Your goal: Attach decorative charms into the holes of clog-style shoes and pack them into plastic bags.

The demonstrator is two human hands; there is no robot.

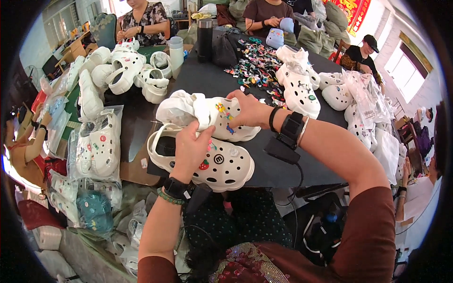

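Two white clogs with round holes lie side by side at the table's near edge. The far white clog (238,132) has plastic wrap stuffed in its heel and bright shoe charms on its upper. My left hand (191,148) pinches the edge of that clog by its strap. Over its toe and far side curls my right hand (250,111), fingers closed against the upper, with part of the grip hidden. The near white clog (231,160) rests just below, its toe to the right. It carries a strawberry charm (204,164) and a round black charm (218,159).
Loose shoe charms (257,66) are heaped on the dark table (278,160). More white clogs (302,89) stand at the right and back left, several bagged in clear plastic (96,146). A black tumbler (205,40) and a pale cup (176,54) stand behind. Other people work around the table.
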